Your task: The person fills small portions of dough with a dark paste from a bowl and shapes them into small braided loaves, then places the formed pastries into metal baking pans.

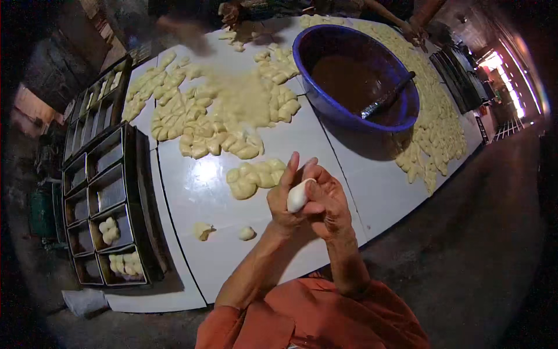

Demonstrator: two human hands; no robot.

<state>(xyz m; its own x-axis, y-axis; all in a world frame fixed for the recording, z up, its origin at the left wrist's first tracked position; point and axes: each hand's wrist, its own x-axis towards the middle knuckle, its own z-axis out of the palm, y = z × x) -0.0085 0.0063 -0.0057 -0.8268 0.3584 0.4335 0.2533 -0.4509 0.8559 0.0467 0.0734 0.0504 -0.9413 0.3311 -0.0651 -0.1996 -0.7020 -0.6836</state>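
Note:
A pale, smooth piece of dough is held up over the near edge of the table between my two hands. My left hand presses against its left side, thumb and fingers bent around it. From the right, my right hand curls its fingers over the same piece. Just beyond my hands lies a short row of shaped dough lumps. Left of my left forearm sit a small dough ball and a torn dough scrap.
Metal baking tins stand at the left, two compartments holding dough. A blue basin holds brown liquid and a dark-handled brush. Dough pieces cover the far table; more dough lies right. Other people's hands show at the far edge.

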